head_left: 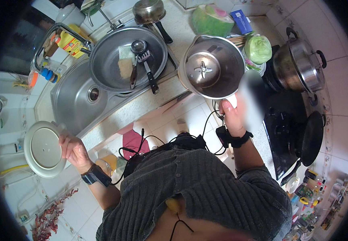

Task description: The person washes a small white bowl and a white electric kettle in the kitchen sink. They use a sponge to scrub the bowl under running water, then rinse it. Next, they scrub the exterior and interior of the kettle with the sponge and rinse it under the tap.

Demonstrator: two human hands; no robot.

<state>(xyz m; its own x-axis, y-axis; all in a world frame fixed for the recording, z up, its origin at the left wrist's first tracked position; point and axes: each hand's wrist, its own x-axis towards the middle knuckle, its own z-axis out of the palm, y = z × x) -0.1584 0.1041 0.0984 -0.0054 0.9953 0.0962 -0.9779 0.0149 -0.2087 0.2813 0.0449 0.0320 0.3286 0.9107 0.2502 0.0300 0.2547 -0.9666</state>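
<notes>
My left hand, out at the left, grips the edge of a pale round lid with a raised ring and small marks at its middle. My right hand is closed around the white handle of a blender jug. The jug has a steel interior, and its mouth faces up towards me. A four-armed blade sits at its bottom, with no food visible inside. Both wrists wear dark strapped devices. A pale blurred patch hides what is just right of my right hand.
A wide metal basin holding a ladle, slotted turner and sponge rests over the sink. Beyond the jug are a cut melon and cabbage. A steel pot and frying pan flank the stove. Black cables hang before me.
</notes>
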